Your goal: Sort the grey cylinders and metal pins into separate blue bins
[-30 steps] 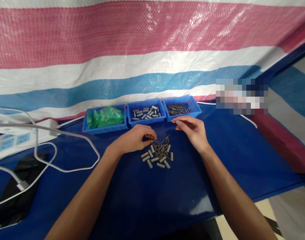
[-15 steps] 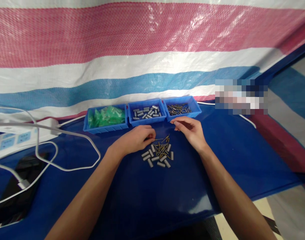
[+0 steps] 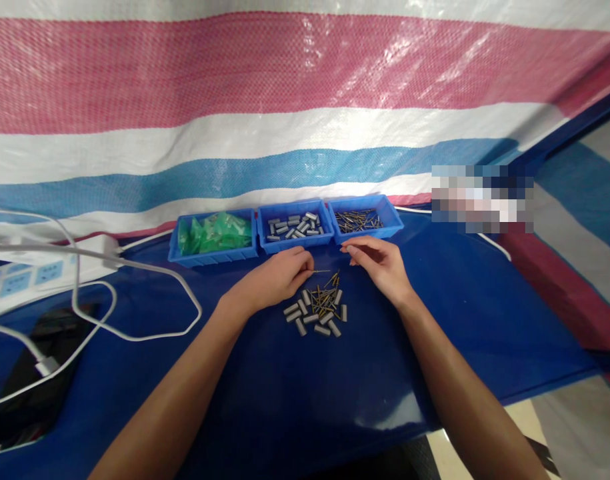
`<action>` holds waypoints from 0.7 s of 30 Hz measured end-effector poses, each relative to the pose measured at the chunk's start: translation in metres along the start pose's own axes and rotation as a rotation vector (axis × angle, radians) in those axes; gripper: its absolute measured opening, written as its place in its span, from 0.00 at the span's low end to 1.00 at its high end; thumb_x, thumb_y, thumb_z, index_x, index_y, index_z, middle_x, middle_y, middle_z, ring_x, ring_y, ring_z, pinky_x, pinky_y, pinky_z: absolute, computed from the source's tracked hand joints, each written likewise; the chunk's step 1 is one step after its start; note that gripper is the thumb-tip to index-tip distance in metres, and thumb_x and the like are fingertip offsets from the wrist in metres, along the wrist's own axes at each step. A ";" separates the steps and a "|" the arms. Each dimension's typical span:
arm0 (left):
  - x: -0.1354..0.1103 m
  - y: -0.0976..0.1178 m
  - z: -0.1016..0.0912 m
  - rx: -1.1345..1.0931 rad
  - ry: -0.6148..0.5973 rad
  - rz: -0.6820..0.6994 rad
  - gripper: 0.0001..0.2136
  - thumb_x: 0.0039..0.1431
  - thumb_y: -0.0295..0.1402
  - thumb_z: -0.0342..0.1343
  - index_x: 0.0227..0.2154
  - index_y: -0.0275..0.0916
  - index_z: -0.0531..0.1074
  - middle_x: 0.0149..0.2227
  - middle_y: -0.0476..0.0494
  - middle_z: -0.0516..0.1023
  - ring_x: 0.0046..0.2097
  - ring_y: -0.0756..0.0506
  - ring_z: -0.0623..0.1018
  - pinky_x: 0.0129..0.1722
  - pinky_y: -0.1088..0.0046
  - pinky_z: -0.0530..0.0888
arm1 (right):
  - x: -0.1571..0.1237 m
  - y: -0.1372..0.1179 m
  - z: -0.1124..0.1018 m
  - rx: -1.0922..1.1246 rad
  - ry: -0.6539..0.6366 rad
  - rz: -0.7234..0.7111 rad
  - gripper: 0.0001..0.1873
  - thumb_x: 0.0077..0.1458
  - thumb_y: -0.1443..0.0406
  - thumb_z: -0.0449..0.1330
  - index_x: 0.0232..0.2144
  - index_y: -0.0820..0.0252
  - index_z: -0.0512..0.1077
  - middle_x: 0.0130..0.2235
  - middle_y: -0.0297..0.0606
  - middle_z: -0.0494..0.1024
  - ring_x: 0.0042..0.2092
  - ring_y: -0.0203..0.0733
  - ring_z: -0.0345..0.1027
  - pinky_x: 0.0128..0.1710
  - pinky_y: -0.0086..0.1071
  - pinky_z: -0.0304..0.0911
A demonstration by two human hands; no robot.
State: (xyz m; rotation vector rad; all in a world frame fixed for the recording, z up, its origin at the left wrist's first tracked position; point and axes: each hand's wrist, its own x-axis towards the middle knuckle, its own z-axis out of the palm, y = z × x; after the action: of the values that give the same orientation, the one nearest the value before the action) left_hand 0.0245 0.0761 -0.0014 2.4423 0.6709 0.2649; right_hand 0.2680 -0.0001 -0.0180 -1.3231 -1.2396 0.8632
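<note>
On the blue sheet (image 3: 295,400) lies a small pile of grey sleeves (image 3: 315,321) mixed with thin gold pins (image 3: 325,301). My left hand (image 3: 277,277) rests just left of the pile, its fingers pinched on one gold pin (image 3: 321,271) that points right. On the pile's upper right hovers my right hand (image 3: 379,261), fingers curled and close together near the right bin; whether they hold anything I cannot make out.
Three blue bins stand in a row at the back: green bags (image 3: 215,233), grey sleeves (image 3: 295,227), gold pins (image 3: 363,219). A white power strip (image 3: 29,273) and white cables (image 3: 149,303) lie at the left. A striped tarp (image 3: 285,100) hangs behind.
My left hand has lifted a gold pin out of the pile and drawn it up and slightly left. My right hand shifted a little towards the left.
</note>
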 end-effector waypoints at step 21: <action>0.007 0.020 -0.006 -0.308 0.286 -0.108 0.12 0.72 0.37 0.55 0.33 0.37 0.75 0.32 0.47 0.79 0.34 0.47 0.78 0.36 0.71 0.72 | -0.004 -0.006 -0.004 0.082 -0.218 0.079 0.17 0.61 0.56 0.69 0.50 0.56 0.81 0.35 0.38 0.86 0.32 0.39 0.77 0.35 0.34 0.72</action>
State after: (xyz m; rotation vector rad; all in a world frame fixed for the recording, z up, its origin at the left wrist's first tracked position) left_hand 0.0363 0.0686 0.0151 2.0860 0.8151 0.6340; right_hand 0.2699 -0.0054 -0.0122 -1.2434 -1.3112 1.1270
